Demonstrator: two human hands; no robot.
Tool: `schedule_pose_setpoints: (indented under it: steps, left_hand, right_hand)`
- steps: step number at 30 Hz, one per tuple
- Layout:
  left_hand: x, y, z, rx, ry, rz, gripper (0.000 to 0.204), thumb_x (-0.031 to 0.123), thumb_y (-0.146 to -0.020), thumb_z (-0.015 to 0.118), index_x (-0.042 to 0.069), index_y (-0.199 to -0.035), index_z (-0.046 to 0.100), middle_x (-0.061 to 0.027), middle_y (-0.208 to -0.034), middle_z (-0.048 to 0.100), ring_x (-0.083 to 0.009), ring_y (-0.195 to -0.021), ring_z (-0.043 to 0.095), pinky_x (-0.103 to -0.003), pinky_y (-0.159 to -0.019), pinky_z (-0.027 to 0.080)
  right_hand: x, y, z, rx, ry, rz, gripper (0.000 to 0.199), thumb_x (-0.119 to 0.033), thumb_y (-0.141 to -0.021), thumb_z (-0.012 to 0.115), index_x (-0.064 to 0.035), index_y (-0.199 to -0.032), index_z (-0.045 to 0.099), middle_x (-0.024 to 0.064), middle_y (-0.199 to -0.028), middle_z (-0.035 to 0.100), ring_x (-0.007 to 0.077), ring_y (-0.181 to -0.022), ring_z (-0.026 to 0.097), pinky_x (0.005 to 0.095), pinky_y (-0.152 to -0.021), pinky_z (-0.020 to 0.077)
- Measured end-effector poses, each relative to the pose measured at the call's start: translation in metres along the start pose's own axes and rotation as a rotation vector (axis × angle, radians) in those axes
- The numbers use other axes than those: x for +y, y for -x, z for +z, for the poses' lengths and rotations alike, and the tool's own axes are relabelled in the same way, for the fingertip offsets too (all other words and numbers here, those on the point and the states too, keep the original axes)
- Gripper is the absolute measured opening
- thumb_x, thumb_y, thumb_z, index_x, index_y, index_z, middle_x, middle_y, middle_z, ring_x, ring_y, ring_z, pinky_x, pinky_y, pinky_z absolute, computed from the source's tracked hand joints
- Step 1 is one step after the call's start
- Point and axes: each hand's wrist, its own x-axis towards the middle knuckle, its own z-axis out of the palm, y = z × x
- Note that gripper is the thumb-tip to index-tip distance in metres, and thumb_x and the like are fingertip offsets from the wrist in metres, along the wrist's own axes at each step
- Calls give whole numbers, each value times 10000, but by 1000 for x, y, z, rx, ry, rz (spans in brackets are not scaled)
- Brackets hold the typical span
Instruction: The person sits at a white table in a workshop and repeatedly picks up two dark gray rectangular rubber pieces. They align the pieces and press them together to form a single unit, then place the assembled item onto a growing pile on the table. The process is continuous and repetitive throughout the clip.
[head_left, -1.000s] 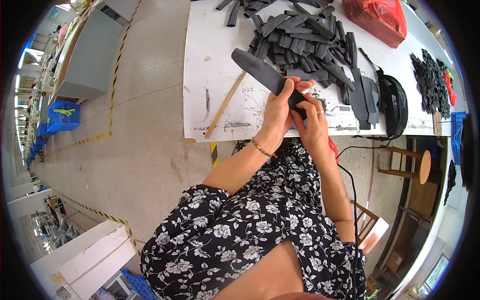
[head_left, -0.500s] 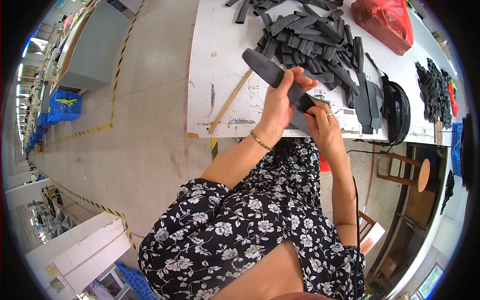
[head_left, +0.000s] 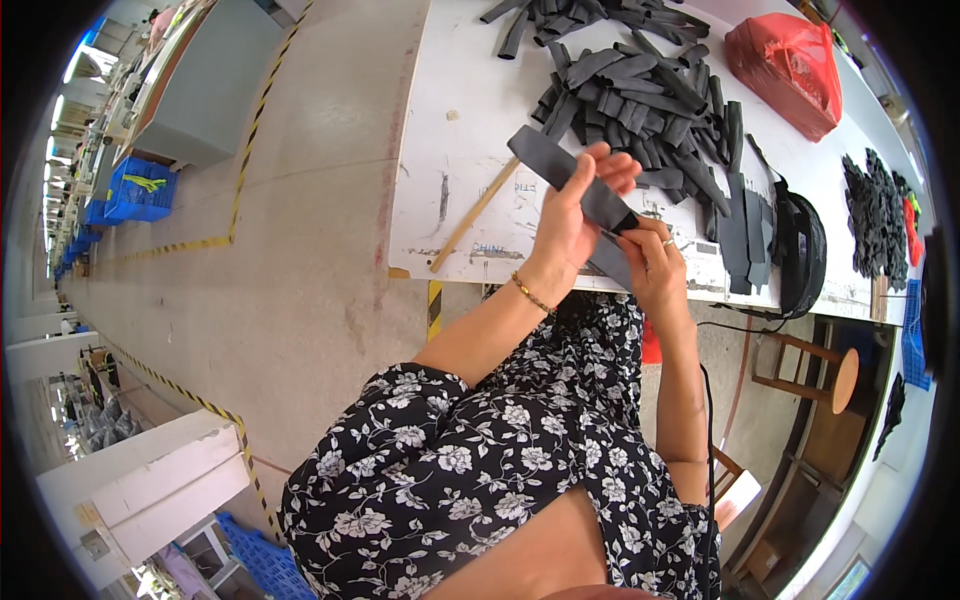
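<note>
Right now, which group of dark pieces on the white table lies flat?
The small stack immediately left of the black bag: its pieces lie flat and aligned, while the big heap and far-right pile are jumbled.

A long, narrow strip of dark grey material is held aslant above the counter, its free end toward 10 o'clock and its other end toward 4 o'clock. It looks smooth and fairly flat, blunt at the free end, and turns nearly black close to the right grip, which pinches that lower end between fingertips. The thumb of the left grip crosses its middle. A second grey length shows at 7 o'clock from the pinched end (whether it joins the first is hidden), slanting toward 5 o'clock between the wrists.
</note>
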Motion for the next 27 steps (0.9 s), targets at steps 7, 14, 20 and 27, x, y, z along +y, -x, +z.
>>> schedule_pose_setpoints:
  steps: [7, 14, 20, 27]
  left_hand:
    - [-8, 6, 1, -6, 30, 50, 283, 281, -1007, 528, 25, -1120, 574, -98, -982, 673, -275, -992, 650, -397, -942, 490]
    - [-12, 7, 1, 5, 37, 45, 283, 291, -999, 545, 31, -1104, 586, -82, -960, 675, -256, -961, 660, -369, -920, 499]
    - [-15, 8, 4, 3, 46, 66, 297, 306, -1003, 534, 29, -1093, 595, -79, -925, 674, -240, -917, 661, -340, -876, 497]
    - [-14, 11, 4, 40, 43, 54, 313, 323, -1006, 523, 33, -1100, 596, -71, -905, 666, -232, -881, 662, -331, -846, 506]
  right_hand:
    - [-1, -5, -1, 41, 4, -6, 110, 52, -840, 663, 7, -908, 589, 133, -942, 617, 268, -706, 616, 339, -618, 508]
    - [4, -4, 1, 31, 1, 31, 112, 48, -838, 666, 8, -917, 598, 144, -957, 624, 268, -712, 630, 330, -626, 523]
    - [2, -4, 1, 12, -12, 62, 102, 49, -840, 661, 10, -913, 601, 148, -969, 630, 269, -727, 636, 330, -643, 525]
    - [0, -5, 2, -3, -30, 84, 99, 49, -839, 657, 7, -912, 603, 144, -979, 635, 273, -755, 640, 330, -664, 518]
